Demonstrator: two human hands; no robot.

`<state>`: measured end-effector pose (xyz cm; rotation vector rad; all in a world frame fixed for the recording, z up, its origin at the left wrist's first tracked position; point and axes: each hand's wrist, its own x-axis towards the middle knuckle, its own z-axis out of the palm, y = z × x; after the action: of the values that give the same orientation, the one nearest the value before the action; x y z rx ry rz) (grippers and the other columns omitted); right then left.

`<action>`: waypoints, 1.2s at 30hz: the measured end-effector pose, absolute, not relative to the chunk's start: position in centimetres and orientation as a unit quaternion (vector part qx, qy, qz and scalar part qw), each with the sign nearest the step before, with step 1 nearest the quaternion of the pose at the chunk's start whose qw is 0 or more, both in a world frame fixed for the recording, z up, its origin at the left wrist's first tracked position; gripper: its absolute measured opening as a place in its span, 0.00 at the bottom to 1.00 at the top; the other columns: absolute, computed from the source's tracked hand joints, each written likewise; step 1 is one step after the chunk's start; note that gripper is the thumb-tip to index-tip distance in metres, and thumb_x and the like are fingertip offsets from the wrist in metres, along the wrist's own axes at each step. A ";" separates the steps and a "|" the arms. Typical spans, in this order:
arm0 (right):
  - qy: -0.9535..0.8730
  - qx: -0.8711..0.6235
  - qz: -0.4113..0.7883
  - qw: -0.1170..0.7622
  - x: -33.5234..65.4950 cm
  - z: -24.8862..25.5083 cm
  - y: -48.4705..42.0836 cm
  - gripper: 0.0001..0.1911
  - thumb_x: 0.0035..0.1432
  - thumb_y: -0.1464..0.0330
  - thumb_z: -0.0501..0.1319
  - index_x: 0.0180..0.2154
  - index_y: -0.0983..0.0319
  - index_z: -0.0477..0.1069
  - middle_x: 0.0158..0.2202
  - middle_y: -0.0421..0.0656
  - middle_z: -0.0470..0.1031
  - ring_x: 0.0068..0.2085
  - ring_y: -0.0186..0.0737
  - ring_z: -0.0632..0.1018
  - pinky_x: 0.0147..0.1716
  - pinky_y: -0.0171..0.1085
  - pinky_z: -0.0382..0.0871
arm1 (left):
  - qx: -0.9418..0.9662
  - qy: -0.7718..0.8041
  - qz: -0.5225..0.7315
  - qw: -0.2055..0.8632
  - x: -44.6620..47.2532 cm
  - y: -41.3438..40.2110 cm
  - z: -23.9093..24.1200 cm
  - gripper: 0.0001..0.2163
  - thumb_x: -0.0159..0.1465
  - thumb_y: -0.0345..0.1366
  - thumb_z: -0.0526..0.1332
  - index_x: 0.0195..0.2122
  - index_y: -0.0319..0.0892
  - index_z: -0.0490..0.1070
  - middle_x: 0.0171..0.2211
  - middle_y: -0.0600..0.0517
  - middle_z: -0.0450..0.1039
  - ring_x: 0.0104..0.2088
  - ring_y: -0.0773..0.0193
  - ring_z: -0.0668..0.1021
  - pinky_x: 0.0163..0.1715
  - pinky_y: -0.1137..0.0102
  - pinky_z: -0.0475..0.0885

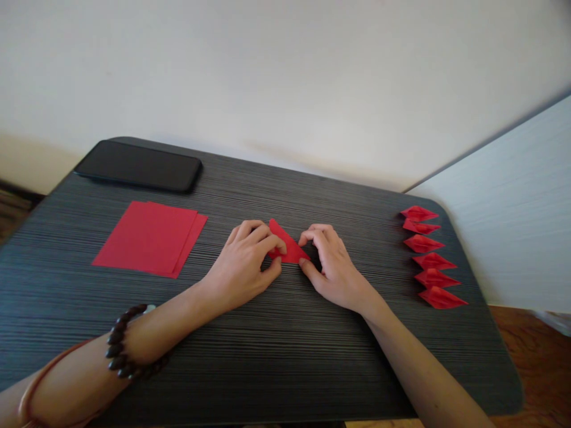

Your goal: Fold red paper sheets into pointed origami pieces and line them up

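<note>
A small red paper (pixel 289 245), folded to a triangle, lies on the dark table between my two hands. My left hand (pixel 250 255) is closed at the paper's left side, its thumb and index finger pinching the edge and hiding part of it. At the right corner, my right hand (pixel 329 261) has its thumb on the paper and its index finger curled just above, the fingers bent around that tip. Left of my hands lie a few flat red paper squares (pixel 145 238), stacked slightly askew.
Several folded red paper pieces (pixel 430 244) with pointed ends stand in a column along the right side of the table (pixel 276 368). A black phone (pixel 140 165) lies at the back left. A pale wall (pixel 285 77) rises behind the table, and a light panel (pixel 513 220) borders its right.
</note>
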<state>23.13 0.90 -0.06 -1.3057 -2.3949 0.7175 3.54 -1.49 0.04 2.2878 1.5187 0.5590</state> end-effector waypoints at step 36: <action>-0.838 -0.431 0.281 0.178 23.5 0.0 1.2 0.16 0.54 0.75 0.55 0.45 0.57 0.59 0.47 0.46 0.63 0.49 0.44 0.66 0.50 0.47 0.63 | 0.804 0.518 0.201 0.210 3.0 -1.4 -0.1 0.10 0.59 0.28 0.53 0.39 0.43 0.70 0.38 0.50 0.70 0.50 0.54 0.64 0.50 0.56 0.62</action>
<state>23.50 1.23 0.03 -1.2202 -2.3717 0.7962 3.02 -1.36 -0.12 2.2368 1.4400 0.5595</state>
